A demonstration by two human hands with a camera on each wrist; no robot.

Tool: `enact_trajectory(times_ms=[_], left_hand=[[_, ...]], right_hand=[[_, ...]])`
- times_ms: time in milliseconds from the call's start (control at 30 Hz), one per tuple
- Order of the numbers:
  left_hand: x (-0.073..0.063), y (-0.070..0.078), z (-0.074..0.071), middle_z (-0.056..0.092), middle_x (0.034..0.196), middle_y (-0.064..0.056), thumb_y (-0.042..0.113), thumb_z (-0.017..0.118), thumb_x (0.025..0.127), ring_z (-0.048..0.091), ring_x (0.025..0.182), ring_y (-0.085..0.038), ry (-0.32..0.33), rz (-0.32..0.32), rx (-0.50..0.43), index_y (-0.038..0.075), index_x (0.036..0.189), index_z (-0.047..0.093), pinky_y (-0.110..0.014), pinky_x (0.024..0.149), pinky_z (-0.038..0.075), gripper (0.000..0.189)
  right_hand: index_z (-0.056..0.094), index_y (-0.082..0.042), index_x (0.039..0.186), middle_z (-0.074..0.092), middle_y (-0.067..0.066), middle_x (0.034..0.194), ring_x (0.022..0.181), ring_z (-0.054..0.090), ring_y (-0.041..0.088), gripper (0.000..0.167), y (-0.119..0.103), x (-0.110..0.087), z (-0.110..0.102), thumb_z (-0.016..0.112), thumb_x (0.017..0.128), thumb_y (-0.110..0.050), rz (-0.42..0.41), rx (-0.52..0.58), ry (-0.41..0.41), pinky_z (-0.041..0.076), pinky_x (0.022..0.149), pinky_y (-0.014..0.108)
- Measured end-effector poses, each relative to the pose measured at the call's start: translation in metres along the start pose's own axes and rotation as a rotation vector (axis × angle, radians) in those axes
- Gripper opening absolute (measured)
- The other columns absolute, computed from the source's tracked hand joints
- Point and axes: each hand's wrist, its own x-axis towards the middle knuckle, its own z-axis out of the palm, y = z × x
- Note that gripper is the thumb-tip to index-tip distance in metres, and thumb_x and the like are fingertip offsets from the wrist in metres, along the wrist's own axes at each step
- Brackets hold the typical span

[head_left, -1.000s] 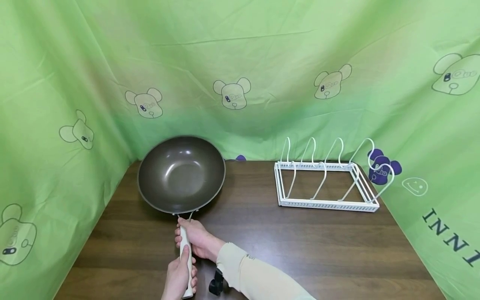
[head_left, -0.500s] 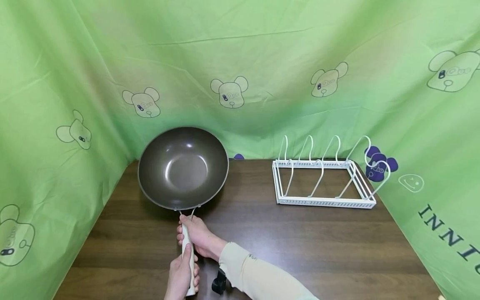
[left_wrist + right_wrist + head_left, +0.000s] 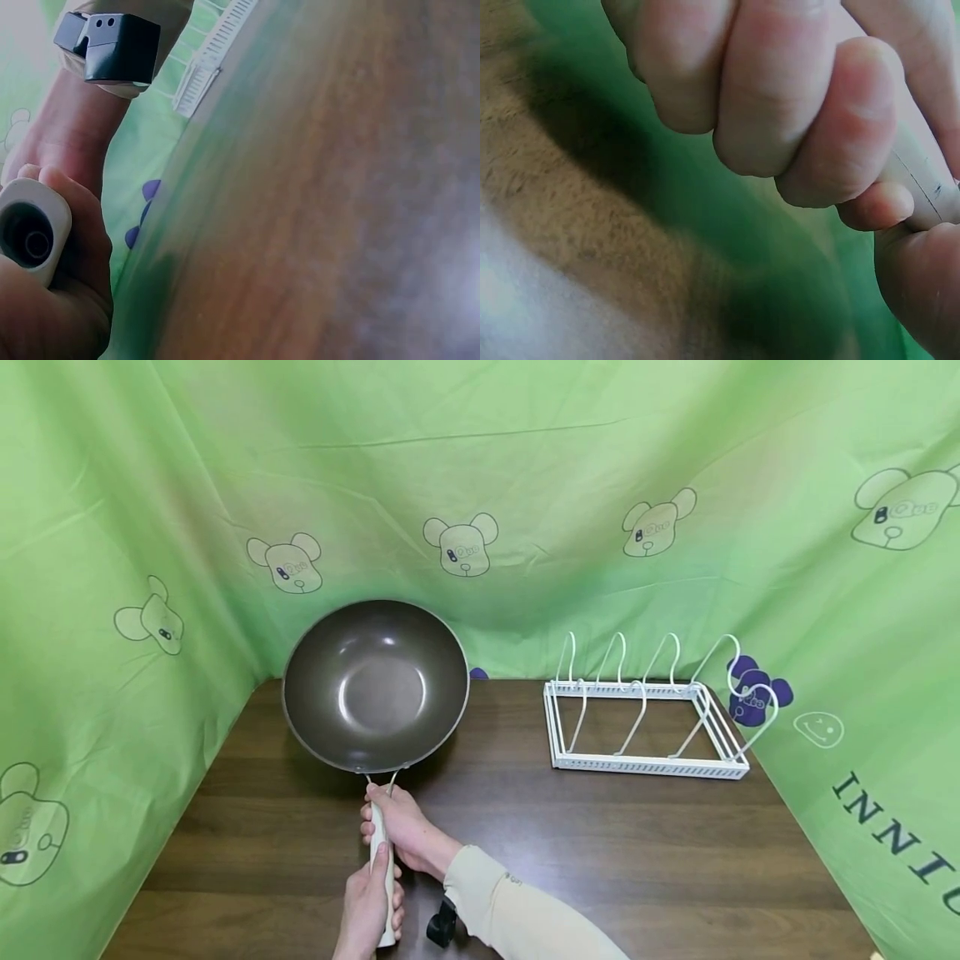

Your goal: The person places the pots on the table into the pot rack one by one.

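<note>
A dark brown wok point(image 3: 375, 693) with a pale handle point(image 3: 381, 839) is held out over the left part of the table. Close to the bowl, my right hand point(image 3: 405, 827) grips the upper handle with its fingers curled round it. My left hand point(image 3: 366, 906) wraps the lower end, its thumb laid along the top. The handle's hollow butt point(image 3: 34, 225) shows in the left wrist view beside my left palm. In the right wrist view the curled fingers point(image 3: 780, 90) of my right hand fold round the pale handle point(image 3: 919, 176).
A white wire rack point(image 3: 648, 766) with several upright loops stands at the back right of the brown wooden table point(image 3: 600, 860). Green printed cloth point(image 3: 555, 468) hangs round the back and both sides. A black wrist camera point(image 3: 442, 922) sits under my right cuff.
The wok has risen, its bowl now higher in the head view and a little to the right. Both hands keep their grip and move with the handle.
</note>
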Motion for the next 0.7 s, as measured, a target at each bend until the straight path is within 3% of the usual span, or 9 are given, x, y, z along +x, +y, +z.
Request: enact_trajectory(times_ms=[367, 700], left_hand=[[0.006, 0.003, 0.015, 0.046, 0.056, 0.002, 0.059, 0.044, 0.103, 0.042, 0.037, -0.011, 0.002, 0.054, -0.008, -0.001, 0.095, 0.05, -0.027, 0.033, 0.04, 0.06], [0.012, 0.01, 0.026, 0.046, 0.056, 0.0, 0.058, 0.045, 0.103, 0.043, 0.035, -0.011, -0.04, 0.123, -0.015, -0.004, 0.097, 0.048, -0.027, 0.031, 0.038, 0.063]], right_hand=[[0.047, -0.005, 0.1, 0.048, 0.0, 0.072, 0.056, 0.046, 0.009, 0.021, -0.015, -0.003, -0.007, 0.05, 0.107, -0.025, -0.046, -0.033, 0.016, 0.046, 0.053, 0.021], [0.051, -0.007, 0.095, 0.049, 0.0, 0.07, 0.056, 0.047, 0.01, 0.022, -0.035, -0.003, -0.016, 0.05, 0.107, -0.025, -0.066, -0.023, 0.0, 0.046, 0.054, 0.021]])
